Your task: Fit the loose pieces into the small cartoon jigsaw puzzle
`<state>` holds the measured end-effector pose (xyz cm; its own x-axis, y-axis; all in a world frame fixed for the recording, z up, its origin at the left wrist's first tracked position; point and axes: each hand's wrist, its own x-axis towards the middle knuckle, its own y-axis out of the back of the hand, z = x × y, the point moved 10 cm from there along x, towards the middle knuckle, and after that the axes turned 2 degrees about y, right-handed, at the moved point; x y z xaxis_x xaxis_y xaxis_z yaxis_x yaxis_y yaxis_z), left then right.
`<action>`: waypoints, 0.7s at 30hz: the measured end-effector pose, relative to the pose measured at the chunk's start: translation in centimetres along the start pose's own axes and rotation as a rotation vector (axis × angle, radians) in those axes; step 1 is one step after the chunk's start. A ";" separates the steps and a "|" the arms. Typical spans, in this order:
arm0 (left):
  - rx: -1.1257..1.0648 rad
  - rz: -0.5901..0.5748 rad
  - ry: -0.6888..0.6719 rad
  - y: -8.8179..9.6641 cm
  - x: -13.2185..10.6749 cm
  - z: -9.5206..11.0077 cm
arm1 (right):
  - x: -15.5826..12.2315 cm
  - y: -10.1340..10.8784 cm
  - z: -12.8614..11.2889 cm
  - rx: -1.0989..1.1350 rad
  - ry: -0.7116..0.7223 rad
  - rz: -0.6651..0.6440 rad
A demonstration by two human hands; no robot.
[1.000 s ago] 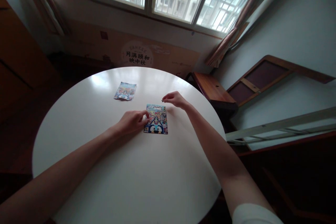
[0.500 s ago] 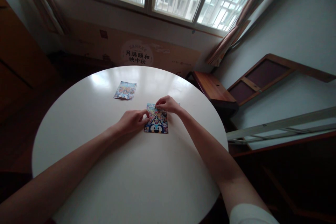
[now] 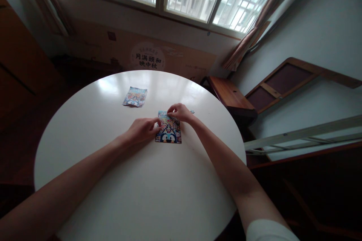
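A small jigsaw puzzle (image 3: pixel 169 131), crowded with colourful figures and with a large blue cartoon dog's face at its near edge, lies flat on the round white table (image 3: pixel 147 192). My left hand (image 3: pixel 144 127) rests at its left side, the fingers curled and the thumb and index fingertip on the edge. Over the upper part of the puzzle is my right hand (image 3: pixel 179 112), closed, its fingertips pinched down on the surface; what is between them is too small to make out. Just behind the right wrist shows a loose puzzle piece (image 3: pixel 192 112), partly hidden.
A creased picture sheet (image 3: pixel 135 96) with the same design lies farther back to the left. Beyond the table's right edge stand a wooden bench (image 3: pixel 230 92) and a metal ladder (image 3: pixel 299 135). A printed box panel (image 3: pixel 175 58) is below the window.
My right hand and wrist have shifted very slightly, so more of the loose piece behind the wrist shows. The left hand, the puzzle and the sheet stay in place.
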<state>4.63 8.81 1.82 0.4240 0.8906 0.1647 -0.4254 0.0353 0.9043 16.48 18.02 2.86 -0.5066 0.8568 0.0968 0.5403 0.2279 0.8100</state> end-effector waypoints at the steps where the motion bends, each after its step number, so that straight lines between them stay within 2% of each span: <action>1: 0.000 0.002 0.000 0.0 0.0 0.0 | 0.0 0.0 0.0 0.010 0.002 -0.002; 10: 0.005 0.008 -0.002 0.1 -0.1 0.1 | -0.2 0.3 0.5 0.269 0.029 -0.020; 15: 0.008 0.009 0.002 0.2 -0.1 0.1 | -0.4 0.8 1.5 0.382 -0.026 0.073; 21: 0.011 0.006 -0.004 0.1 0.1 0.1 | -0.5 0.5 2.3 0.295 -0.086 0.151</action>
<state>4.70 8.84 1.95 0.4246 0.8889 0.1718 -0.4193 0.0249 0.9075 18.54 18.80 1.89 -0.3540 0.9241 0.1437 0.7824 0.2085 0.5869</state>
